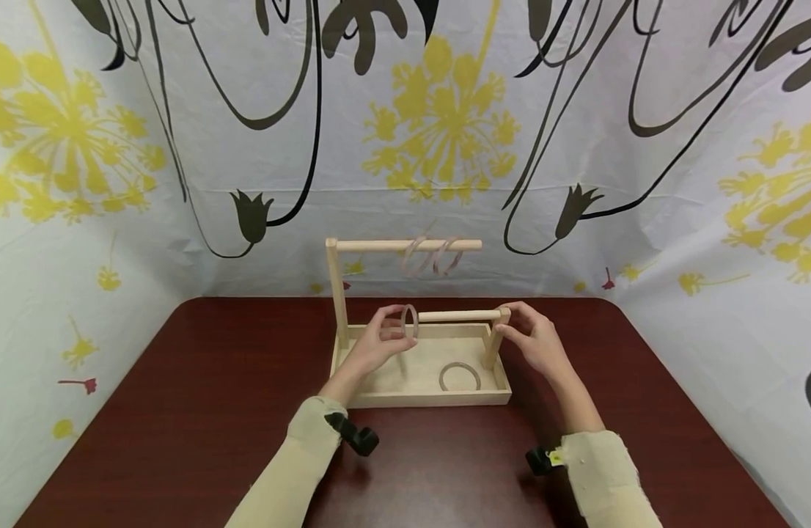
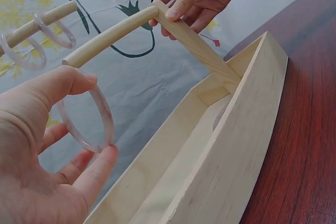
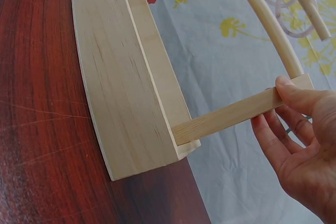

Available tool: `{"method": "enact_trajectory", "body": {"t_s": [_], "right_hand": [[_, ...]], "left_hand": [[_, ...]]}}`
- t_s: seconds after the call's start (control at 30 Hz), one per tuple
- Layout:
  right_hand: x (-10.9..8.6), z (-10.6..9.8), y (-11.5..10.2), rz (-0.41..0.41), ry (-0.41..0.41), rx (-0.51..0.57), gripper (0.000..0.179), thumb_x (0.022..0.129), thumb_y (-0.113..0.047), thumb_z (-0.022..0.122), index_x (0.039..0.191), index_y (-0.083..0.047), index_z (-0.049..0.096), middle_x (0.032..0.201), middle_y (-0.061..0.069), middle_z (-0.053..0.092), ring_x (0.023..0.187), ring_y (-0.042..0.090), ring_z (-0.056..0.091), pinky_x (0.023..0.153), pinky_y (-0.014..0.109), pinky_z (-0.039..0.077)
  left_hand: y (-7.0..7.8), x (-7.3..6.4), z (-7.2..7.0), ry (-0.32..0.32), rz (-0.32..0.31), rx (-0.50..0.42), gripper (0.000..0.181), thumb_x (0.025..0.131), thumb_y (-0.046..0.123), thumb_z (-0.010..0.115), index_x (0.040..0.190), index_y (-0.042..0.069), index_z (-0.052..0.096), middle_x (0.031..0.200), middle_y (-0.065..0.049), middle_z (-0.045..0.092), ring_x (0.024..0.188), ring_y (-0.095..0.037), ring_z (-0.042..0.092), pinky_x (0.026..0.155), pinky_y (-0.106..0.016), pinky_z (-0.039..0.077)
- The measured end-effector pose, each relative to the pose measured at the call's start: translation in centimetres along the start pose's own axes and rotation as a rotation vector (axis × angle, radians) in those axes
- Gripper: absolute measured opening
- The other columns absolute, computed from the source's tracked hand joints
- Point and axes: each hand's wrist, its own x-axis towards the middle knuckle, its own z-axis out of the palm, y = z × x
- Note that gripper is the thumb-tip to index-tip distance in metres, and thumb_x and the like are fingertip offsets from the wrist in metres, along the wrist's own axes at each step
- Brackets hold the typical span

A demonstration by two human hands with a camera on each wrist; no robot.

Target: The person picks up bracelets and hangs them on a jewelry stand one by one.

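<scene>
My left hand [image 1: 378,343] pinches a translucent pinkish bangle [image 2: 106,114] between thumb and fingertips. The bangle stands on edge right at the free left end of the lower wooden bar [image 1: 458,316], overlapping that end in the left wrist view. At the bar's other end, my right hand [image 1: 536,341] grips the top of the short wooden post [image 3: 231,115], thumb on one face and fingers behind. Both belong to a pale wooden bangle stand with a shallow tray [image 1: 432,400]. Another bangle [image 1: 460,364] lies inside the tray, toward its right front.
Behind and higher, an upper bar [image 1: 372,246] runs from a tall left post [image 1: 337,293], its right end free. Two bangles hang on it, one bangle [image 2: 65,39] nearer that end. The stand sits on a dark red-brown table [image 1: 247,381] before a flower-patterned cloth [image 1: 300,161].
</scene>
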Motion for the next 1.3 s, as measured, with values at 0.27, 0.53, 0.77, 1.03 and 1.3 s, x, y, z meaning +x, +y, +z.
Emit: {"method": "enact_trajectory", "body": {"t_s": [0.27, 0.53, 0.77, 1.03, 1.3], "right_hand": [[0.0, 0.1, 0.4, -0.002, -0.004, 0.009, 0.03, 0.094, -0.014, 0.07, 0.122, -0.005, 0.064, 0.118, 0.014, 0.069, 0.097, -0.009, 0.057, 0.086, 0.02, 0.049], [0.0, 0.1, 0.5, -0.002, -0.004, 0.01, 0.03, 0.094, -0.017, 0.07, 0.121, -0.006, 0.064, 0.118, 0.014, 0.07, 0.099, -0.004, 0.059, 0.086, 0.022, 0.049], [0.0, -0.1, 0.3, -0.008, -0.001, 0.011, 0.03, 0.094, -0.018, 0.07, 0.122, -0.007, 0.065, 0.117, 0.014, 0.07, 0.1, 0.003, 0.061, 0.086, 0.025, 0.05], [0.0, 0.0, 0.4, -0.02, 0.002, 0.009, 0.029, 0.094, -0.016, 0.07, 0.12, -0.005, 0.064, 0.115, 0.015, 0.07, 0.096, -0.003, 0.06, 0.084, 0.024, 0.05], [0.1, 0.1, 0.3, -0.013, 0.007, 0.018, 0.03, 0.093, -0.014, 0.071, 0.121, -0.005, 0.064, 0.116, 0.015, 0.07, 0.094, -0.005, 0.06, 0.082, 0.021, 0.049]], "left_hand": [[0.1, -0.1, 0.2, -0.002, 0.004, -0.028, 0.07, 0.089, 0.015, 0.073, 0.149, 0.017, 0.039, 0.138, -0.021, 0.049, 0.127, -0.036, 0.056, 0.1, -0.047, 0.051], [0.4, 0.1, 0.6, -0.013, 0.048, -0.061, 0.067, 0.089, 0.01, 0.073, 0.148, 0.015, 0.041, 0.135, -0.023, 0.05, 0.122, -0.037, 0.059, 0.098, -0.045, 0.052], [0.6, 0.4, 1.2, -0.045, 0.053, -0.073, 0.067, 0.089, 0.011, 0.072, 0.148, 0.017, 0.041, 0.137, -0.023, 0.049, 0.123, -0.037, 0.058, 0.096, -0.042, 0.052], [0.6, 0.7, 2.0, -0.064, 0.047, -0.086, 0.067, 0.089, 0.011, 0.073, 0.148, 0.017, 0.041, 0.137, -0.02, 0.049, 0.127, -0.037, 0.056, 0.099, -0.042, 0.052], [0.6, 1.0, 3.0, -0.07, 0.059, -0.082, 0.066, 0.088, 0.011, 0.074, 0.146, 0.017, 0.043, 0.133, -0.016, 0.05, 0.126, -0.036, 0.056, 0.097, -0.041, 0.052]]}}
